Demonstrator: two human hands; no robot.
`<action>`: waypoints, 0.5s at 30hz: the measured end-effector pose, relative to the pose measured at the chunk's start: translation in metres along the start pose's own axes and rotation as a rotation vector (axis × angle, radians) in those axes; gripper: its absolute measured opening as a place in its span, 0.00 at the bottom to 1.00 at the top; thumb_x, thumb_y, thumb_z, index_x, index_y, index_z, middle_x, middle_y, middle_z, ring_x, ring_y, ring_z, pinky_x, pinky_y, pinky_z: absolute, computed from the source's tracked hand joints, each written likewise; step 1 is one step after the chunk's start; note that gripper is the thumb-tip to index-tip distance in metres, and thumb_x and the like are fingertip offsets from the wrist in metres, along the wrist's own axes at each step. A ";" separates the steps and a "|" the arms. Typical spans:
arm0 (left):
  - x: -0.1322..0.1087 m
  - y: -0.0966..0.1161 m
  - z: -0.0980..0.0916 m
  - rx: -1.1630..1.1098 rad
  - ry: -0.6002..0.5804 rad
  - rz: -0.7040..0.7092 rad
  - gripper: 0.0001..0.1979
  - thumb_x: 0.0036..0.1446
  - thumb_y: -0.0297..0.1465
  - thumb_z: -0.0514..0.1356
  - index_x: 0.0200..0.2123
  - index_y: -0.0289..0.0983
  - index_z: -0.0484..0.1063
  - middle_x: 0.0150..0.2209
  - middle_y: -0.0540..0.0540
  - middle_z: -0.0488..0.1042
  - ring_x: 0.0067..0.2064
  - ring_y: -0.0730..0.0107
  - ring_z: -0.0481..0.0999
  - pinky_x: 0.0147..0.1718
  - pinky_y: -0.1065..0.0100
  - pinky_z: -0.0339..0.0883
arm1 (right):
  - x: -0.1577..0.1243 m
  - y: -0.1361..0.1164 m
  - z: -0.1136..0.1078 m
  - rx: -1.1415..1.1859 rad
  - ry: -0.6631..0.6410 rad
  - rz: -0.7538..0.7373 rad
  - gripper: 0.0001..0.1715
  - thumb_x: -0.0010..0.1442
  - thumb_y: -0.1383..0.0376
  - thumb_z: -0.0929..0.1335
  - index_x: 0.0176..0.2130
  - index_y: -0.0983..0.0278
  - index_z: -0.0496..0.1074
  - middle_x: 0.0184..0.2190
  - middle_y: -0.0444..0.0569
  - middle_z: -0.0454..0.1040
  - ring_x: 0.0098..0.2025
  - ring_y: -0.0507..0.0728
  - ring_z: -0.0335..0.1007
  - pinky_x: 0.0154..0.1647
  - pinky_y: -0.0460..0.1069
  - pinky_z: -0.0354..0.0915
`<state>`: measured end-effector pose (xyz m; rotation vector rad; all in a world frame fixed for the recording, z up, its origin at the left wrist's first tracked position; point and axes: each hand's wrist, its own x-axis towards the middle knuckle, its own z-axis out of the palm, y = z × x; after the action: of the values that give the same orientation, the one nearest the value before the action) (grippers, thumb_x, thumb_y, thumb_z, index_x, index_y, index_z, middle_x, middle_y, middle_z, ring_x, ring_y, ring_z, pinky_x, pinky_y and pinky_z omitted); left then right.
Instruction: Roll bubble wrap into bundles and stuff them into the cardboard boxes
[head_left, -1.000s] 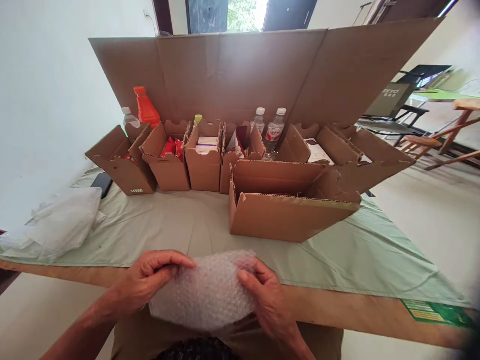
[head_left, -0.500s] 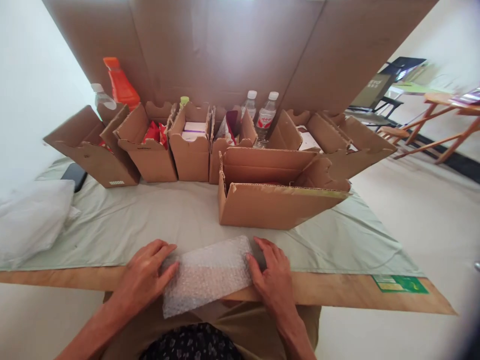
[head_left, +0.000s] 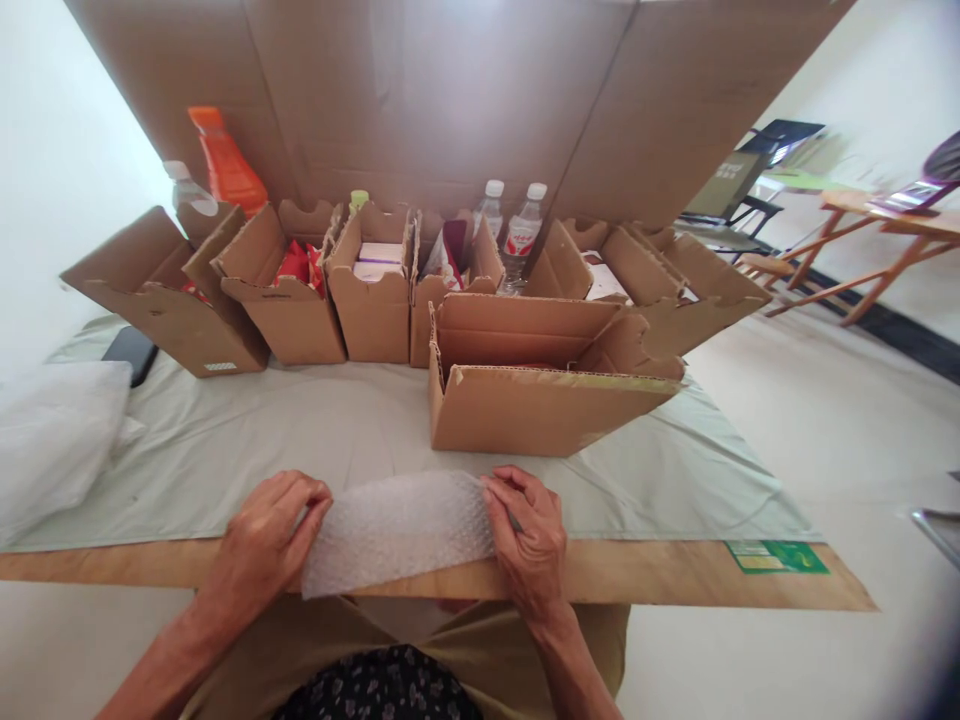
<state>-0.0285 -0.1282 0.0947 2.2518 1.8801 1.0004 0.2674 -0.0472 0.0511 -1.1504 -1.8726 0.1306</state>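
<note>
A sheet or bag of clear bubble wrap lies across the table's front edge, slightly tilted, its near left corner sticking out past the wood. My left hand is closed in a pinch on its left edge. At the upper right corner, my right hand pinches the plastic between thumb and fingers. Whether it is a single layer or a pouch I cannot tell. Just beyond my hands stands a long open cardboard box; its contents are mostly hidden by its front wall.
Several open cardboard bins line the back, holding red packets and white boxes. Behind them stand an orange bottle and clear bottles. Left are a plastic pile and a dark phone-like object.
Both hands have closed from loose, spread fingers onto the bubble wrap's edges. The wrap now lies flatter and its near corner has moved up. The camera view has shifted slightly.
</note>
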 end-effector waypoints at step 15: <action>-0.019 0.029 -0.032 -0.168 -0.149 0.339 0.15 0.62 0.17 0.56 0.46 0.39 0.73 0.43 0.44 0.82 0.52 0.61 0.79 0.55 0.57 0.72 | 0.019 -0.010 -0.021 0.157 -0.364 -0.202 0.21 0.61 0.74 0.65 0.49 0.57 0.75 0.53 0.51 0.77 0.61 0.65 0.68 0.58 0.64 0.66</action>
<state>-0.0204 -0.1645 0.1239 2.5118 1.3324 0.9510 0.2733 -0.0460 0.0802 -0.8661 -2.2420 0.3877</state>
